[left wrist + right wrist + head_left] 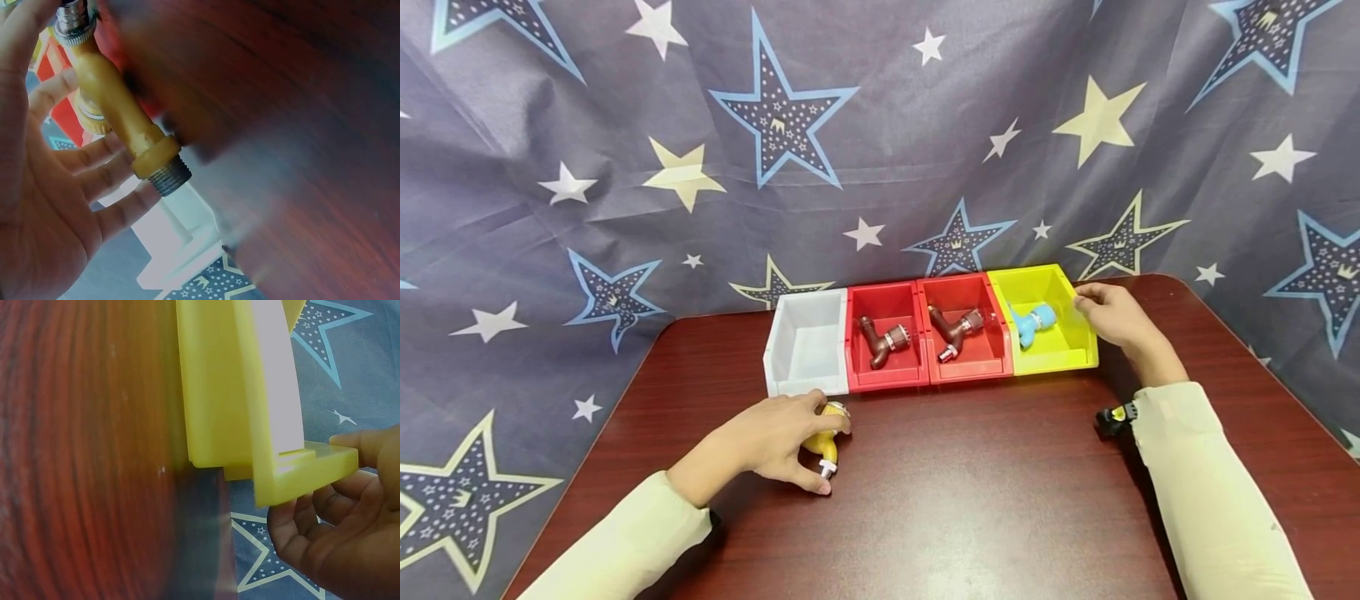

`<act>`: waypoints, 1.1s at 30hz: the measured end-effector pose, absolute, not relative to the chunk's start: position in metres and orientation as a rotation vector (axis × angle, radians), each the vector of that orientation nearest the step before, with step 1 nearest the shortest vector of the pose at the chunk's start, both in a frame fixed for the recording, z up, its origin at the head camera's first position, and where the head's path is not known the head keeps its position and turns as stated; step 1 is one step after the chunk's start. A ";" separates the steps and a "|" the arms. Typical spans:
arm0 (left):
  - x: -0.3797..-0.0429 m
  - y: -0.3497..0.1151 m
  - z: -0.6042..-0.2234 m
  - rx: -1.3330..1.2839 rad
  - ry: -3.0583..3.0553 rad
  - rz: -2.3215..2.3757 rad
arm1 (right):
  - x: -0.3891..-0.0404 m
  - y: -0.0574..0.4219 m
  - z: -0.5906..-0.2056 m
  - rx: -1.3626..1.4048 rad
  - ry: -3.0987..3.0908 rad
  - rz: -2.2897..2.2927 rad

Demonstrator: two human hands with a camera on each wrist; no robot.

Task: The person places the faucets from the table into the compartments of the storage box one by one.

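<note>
In the head view my left hand point(771, 442) grips a yellow tap point(822, 448) just in front of the white bin point(781, 387). The left wrist view shows the yellow tap point(112, 94) with its threaded inlet pointing down; thumb and fingers span it from the spout to the handle. My right hand point(1116, 321) pinches the rim of the yellow bin point(1056, 362) at the row's right end. In the right wrist view, thumb and fingers lie on both sides of the yellow bin's edge point(312, 475). A blue tap point(1036, 321) lies inside that bin.
Two red bins point(887, 379) point(973, 369) stand between the white and yellow ones, each holding a brown tap point(880, 343) point(953, 333). A dark wooden table point(970, 483) carries everything, and a star-patterned cloth point(865, 108) hangs behind.
</note>
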State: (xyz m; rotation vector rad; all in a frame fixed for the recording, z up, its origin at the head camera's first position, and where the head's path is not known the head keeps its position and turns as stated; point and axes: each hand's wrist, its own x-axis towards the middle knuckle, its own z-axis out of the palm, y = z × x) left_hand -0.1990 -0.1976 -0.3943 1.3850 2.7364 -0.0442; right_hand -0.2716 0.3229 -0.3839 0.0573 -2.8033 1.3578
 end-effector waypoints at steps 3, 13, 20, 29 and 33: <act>-0.198 -0.197 -0.394 1.384 2.734 -0.048 | -0.271 0.323 -0.383 0.062 -2.799 1.357; -0.195 -0.193 -0.379 1.506 2.793 -0.154 | -0.272 0.323 -0.385 0.065 -2.794 1.356; -0.201 -0.194 -0.362 1.518 2.840 -0.234 | -0.272 0.323 -0.385 0.054 -2.789 1.360; -0.221 -0.201 -0.347 1.595 2.900 -0.295 | -0.272 0.323 -0.385 0.038 -2.794 1.368; -0.233 -0.204 -0.342 1.615 2.918 -0.327 | -0.273 0.324 -0.385 0.031 -2.800 1.372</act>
